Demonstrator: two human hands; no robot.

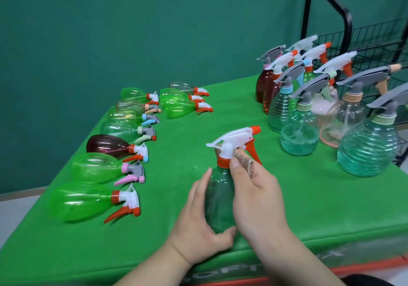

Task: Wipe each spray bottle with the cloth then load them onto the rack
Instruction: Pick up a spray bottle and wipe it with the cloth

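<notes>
A clear green spray bottle (pixel 218 199) with a white head and orange trigger stands upright near the table's front edge. My left hand (pixel 198 226) grips its body from the left. My right hand (pixel 257 195) holds a small brown cloth (pixel 245 161) pressed around the bottle's neck, just under the white head. Several bottles lie on their sides in rows at the left, such as a green one (pixel 81 200) and a dark red one (pixel 108 145). Several more stand upright at the right, among them a ribbed teal one (pixel 368 146). The black wire rack (pixel 375 45) stands at the far right.
The green table cover (pixel 309 197) has an open stretch between the lying rows and the upright group. The table's front edge runs just below my wrists. A green wall rises behind the table.
</notes>
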